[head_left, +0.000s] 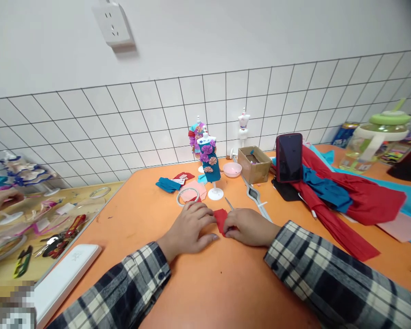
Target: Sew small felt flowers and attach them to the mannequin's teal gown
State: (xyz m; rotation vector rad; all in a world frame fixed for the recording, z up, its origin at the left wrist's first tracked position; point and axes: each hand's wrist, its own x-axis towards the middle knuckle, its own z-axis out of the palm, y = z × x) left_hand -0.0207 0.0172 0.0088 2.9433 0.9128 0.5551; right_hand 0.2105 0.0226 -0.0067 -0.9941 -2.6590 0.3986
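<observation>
On the orange table a small piece of red crepe paper [220,220] lies between my two hands. My right hand [248,226] is closed, its thumb and fingers pinching the paper's right edge. Flat on the table at the left, my left hand [193,226] has its fingers stretched out, with the fingertips at the paper's left edge. A thin pointed metal tip [229,204] sticks out from behind my right hand; the rest of that tool is hidden. Just beyond stands a mini mannequin [210,160] in a blue dress with purple and peach flowers.
A roll of tape [178,197], blue paper scraps [168,184], a pink bowl [232,170] and a cardboard box [255,167] stand around. A phone [289,157] and red paper sheets [363,201] are at right, a white power bank [68,278] at left. Another person's hand [3,201] shows far left.
</observation>
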